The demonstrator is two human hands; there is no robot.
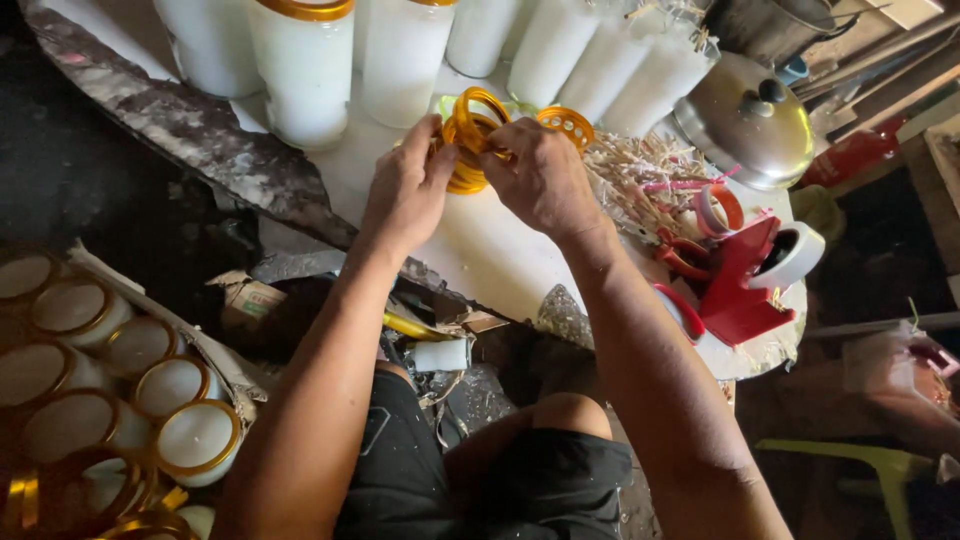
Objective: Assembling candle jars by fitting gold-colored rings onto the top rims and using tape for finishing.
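Gold rings, a small stack of thin plastic ones, sit between our two hands at about 12 o'clock on the white tabletop. Our left hand closes around the stack from its 9 o'clock side, thumb and fingers gripping the rims. Our right hand grips the same stack from 3 o'clock, and its fingertips pinch one ring that stands up above the others. Both hands are therefore closed on the rings, not open.

We judge that the step in hand is to separate one ring from the stack. The next move seems to call for a steady hold by the left hand while the right hand pulls the upper ring free, with care, because such thin rings may stick together.

Just beyond the stack, at 1 o'clock, lies a gold perforated cap. Tall white candle jars stand in a row at 11 to 1 o'clock. At 3 o'clock there is a red tape dispenser, and above it a steel pot lid. At 8 o'clock, below the tabletop, a cardboard box holds filled jars with gold rims.
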